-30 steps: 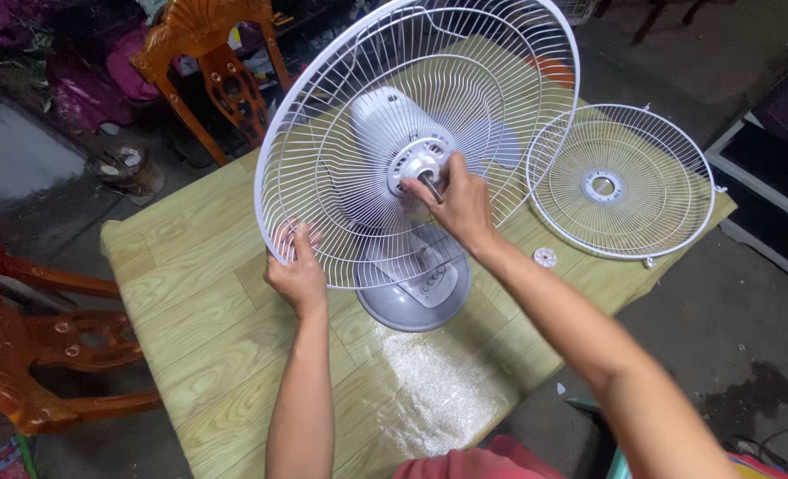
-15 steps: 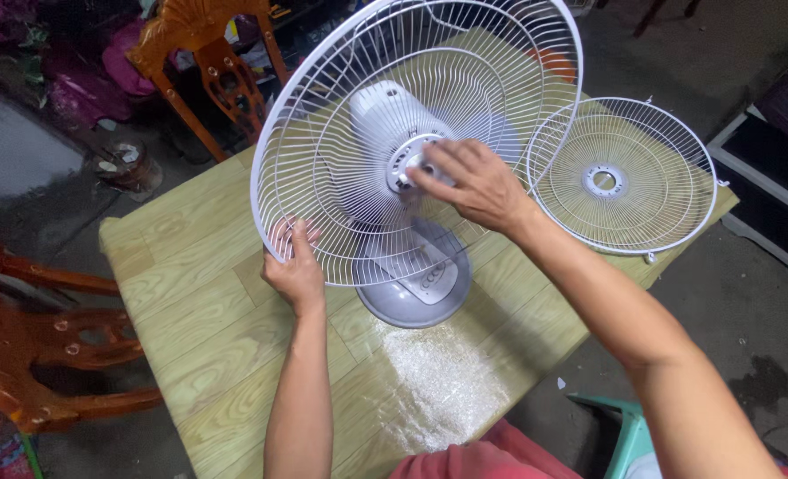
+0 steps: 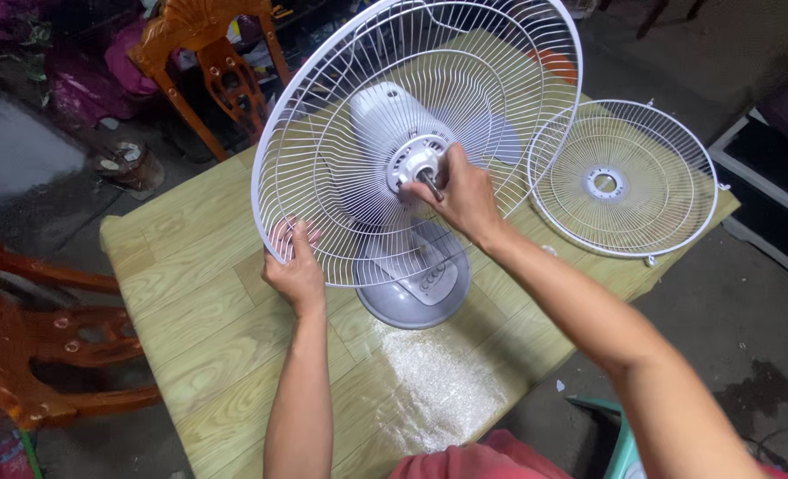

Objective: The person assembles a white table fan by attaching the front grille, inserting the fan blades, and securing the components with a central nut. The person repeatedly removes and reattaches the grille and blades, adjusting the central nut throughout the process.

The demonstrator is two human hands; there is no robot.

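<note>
Fan parts fill the middle of a light wood-grain counter. A grey table fan stands on its round base near the counter's centre, with its white rear wire guard mounted around the motor housing and tilted toward the camera. The left hand is closed on the guard's lower left rim, fingers curled through the wires. The right hand reaches in from the right to the hub at the guard's centre, its fingertips pinched around the white ring there, beside the bare motor shaft; the fingers hide how much of the ring they cover. A second white wire guard, the front one, lies flat on the counter's far right corner, well apart from both hands. Carved orange wooden chairs stand at the far side and at the left edge, on a dark wet floor.
</note>
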